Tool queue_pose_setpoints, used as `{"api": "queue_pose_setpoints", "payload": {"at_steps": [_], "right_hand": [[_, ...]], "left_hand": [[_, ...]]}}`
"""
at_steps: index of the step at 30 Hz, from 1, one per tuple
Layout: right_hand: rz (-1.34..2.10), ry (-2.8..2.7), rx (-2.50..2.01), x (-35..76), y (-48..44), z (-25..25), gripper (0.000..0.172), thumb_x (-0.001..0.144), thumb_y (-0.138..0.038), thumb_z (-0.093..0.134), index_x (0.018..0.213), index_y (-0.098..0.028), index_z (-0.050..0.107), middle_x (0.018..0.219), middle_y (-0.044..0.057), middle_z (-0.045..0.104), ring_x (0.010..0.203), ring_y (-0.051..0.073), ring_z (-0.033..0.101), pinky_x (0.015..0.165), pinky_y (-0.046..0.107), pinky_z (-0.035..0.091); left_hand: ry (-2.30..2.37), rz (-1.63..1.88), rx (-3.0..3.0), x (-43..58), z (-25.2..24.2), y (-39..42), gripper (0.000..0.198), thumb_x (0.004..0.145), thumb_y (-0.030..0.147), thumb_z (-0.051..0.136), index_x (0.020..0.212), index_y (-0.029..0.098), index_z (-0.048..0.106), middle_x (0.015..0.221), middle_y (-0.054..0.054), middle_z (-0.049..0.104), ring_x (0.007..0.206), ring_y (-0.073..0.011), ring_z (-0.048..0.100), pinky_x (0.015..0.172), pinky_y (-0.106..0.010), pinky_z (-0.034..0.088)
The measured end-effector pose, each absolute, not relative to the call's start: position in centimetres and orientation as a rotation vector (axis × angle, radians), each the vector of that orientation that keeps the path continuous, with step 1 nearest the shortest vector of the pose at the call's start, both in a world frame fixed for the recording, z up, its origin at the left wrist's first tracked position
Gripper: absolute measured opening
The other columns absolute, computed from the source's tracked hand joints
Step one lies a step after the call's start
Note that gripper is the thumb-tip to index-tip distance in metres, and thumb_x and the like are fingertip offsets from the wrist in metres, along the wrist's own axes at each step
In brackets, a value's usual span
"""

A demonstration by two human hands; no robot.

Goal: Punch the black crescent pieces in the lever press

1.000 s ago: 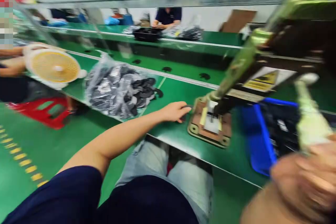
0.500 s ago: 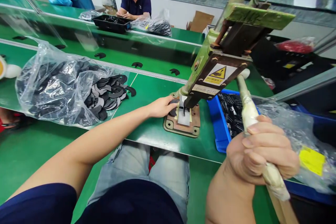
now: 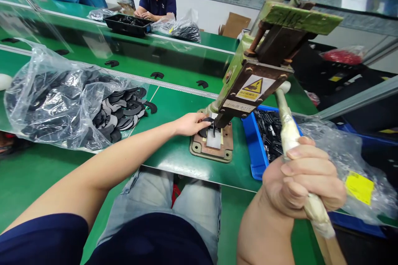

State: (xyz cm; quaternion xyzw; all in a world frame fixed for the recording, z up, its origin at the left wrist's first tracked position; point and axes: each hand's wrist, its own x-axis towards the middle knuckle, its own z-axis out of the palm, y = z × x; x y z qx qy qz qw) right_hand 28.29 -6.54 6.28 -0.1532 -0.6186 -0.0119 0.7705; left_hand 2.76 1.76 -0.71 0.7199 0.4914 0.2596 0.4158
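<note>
A green hand press point(image 3: 255, 78) with a yellow warning label stands on a brown base plate point(image 3: 212, 149) on the green bench. My left hand point(image 3: 190, 124) reaches to the base and pinches a small black curved piece point(image 3: 207, 126) under the press head. My right hand point(image 3: 303, 182) is wrapped around the press's long pale lever handle point(image 3: 287, 126), low at the right. A clear plastic bag point(image 3: 59, 99) spilling several black curved pieces point(image 3: 124, 112) lies at the left of the bench.
A blue bin point(image 3: 256, 145) of black parts sits right of the press, beside a clear bag with a yellow tag point(image 3: 359, 187). Loose black pieces point(image 3: 157, 75) lie on the conveyor behind. A person point(image 3: 157, 2) works at a black tray point(image 3: 127, 24) on the far bench.
The view swung right and steadied; the fan at the left left the view. My left hand moved from the bench in to the press base. My right hand stays on the lever.
</note>
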Motion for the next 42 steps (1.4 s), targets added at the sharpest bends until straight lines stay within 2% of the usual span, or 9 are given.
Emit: {"api": "queue_pose_setpoints", "payload": {"at_steps": [10, 20, 26, 29, 33, 36, 38, 40, 42], "right_hand": [[-0.009, -1.337, -0.369, 28.2, -6.8, 6.3, 0.064, 0.076, -0.044, 0.082, 0.049, -0.019, 0.03, 0.051, -0.004, 0.043, 0.065, 0.016, 0.056, 0.088, 0.048, 0.053], [-0.032, -1.305, -0.377, 27.9, -6.7, 6.3, 0.065, 0.078, -0.047, 0.08, 0.051, -0.019, 0.028, 0.05, -0.005, 0.041, 0.063, 0.015, 0.054, 0.085, 0.045, 0.052], [-0.029, -1.292, -0.325, 27.5, -6.7, 6.3, 0.062, 0.079, -0.043, 0.078, 0.052, -0.018, 0.027, 0.05, -0.005, 0.042, 0.062, 0.014, 0.053, 0.085, 0.044, 0.05], [-0.041, -1.29, -0.276, 27.3, -6.3, 7.8, 0.061, 0.08, -0.04, 0.078, 0.054, -0.019, 0.026, 0.049, -0.006, 0.04, 0.058, 0.013, 0.05, 0.079, 0.041, 0.049], [0.0, -1.308, -0.277, 27.4, -5.1, 13.5, 0.036, 0.083, -0.046, 0.079, 0.075, -0.023, 0.052, 0.065, -0.006, 0.049, 0.065, 0.013, 0.057, 0.076, 0.036, 0.051], [0.062, -1.404, -0.422, 27.9, -4.4, 17.5, 0.032, 0.087, -0.045, 0.076, 0.105, -0.021, 0.063, 0.1, 0.003, 0.06, 0.1, 0.018, 0.069, 0.096, 0.043, 0.056], [0.035, -1.436, -0.503, 28.3, -4.5, 17.9, 0.037, 0.088, -0.037, 0.075, 0.119, -0.021, 0.062, 0.121, 0.008, 0.059, 0.12, 0.021, 0.067, 0.106, 0.045, 0.054], [-0.016, -1.378, -0.573, 28.5, -4.9, 15.7, 0.05, 0.087, -0.031, 0.078, 0.131, -0.021, 0.058, 0.127, 0.01, 0.06, 0.119, 0.02, 0.066, 0.108, 0.044, 0.054], [0.039, -1.319, -0.723, 28.2, -5.6, 11.4, 0.051, 0.087, -0.033, 0.079, 0.132, -0.021, 0.058, 0.117, 0.009, 0.065, 0.102, 0.017, 0.068, 0.101, 0.042, 0.057]], "left_hand": [[1.203, 0.622, 1.763, 2.8, -0.5, 2.0, 0.031, 0.102, 0.048, 0.059, 0.108, 0.019, 0.067, 0.068, 0.003, 0.066, 0.05, -0.0118, 0.057, 0.054, -0.024, 0.042], [1.313, 0.588, 1.618, 3.6, -1.1, 2.3, 0.037, 0.097, 0.055, 0.064, 0.084, 0.02, 0.064, 0.052, 0.004, 0.055, 0.044, -0.0118, 0.051, 0.046, -0.023, 0.036], [1.383, 0.514, 1.328, 4.6, -0.6, 2.0, 0.031, 0.101, 0.05, 0.061, 0.095, 0.02, 0.066, 0.049, 0.006, 0.051, 0.038, -0.0116, 0.046, 0.04, -0.023, 0.031], [1.436, 0.565, 1.313, 5.0, -1.0, 1.6, 0.036, 0.099, 0.054, 0.062, 0.088, 0.02, 0.064, 0.05, 0.005, 0.053, 0.039, -0.0121, 0.049, 0.04, -0.024, 0.033], [1.373, 0.653, 1.278, 5.0, -1.5, 1.0, 0.039, 0.099, 0.053, 0.063, 0.081, 0.019, 0.057, 0.053, 0.006, 0.052, 0.038, -0.009, 0.047, 0.041, -0.022, 0.033], [1.275, 0.722, 1.215, 4.6, -1.6, 0.1, 0.042, 0.1, 0.056, 0.062, 0.081, 0.019, 0.052, 0.054, 0.008, 0.05, 0.038, -0.0071, 0.046, 0.04, -0.02, 0.031], [1.218, 0.753, 1.196, 3.8, -1.4, -1.0, 0.047, 0.098, 0.062, 0.062, 0.081, 0.02, 0.05, 0.055, 0.008, 0.051, 0.039, -0.0077, 0.05, 0.041, -0.019, 0.032], [1.163, 0.783, 1.216, 2.8, -1.1, -2.4, 0.053, 0.095, 0.07, 0.061, 0.081, 0.02, 0.05, 0.055, 0.007, 0.052, 0.04, -0.0085, 0.052, 0.041, -0.019, 0.032], [1.132, 0.8, 1.268, 1.6, -0.4, -3.9, 0.055, 0.093, 0.074, 0.059, 0.08, 0.021, 0.051, 0.053, 0.006, 0.054, 0.041, -0.0093, 0.053, 0.042, -0.02, 0.031]]}}
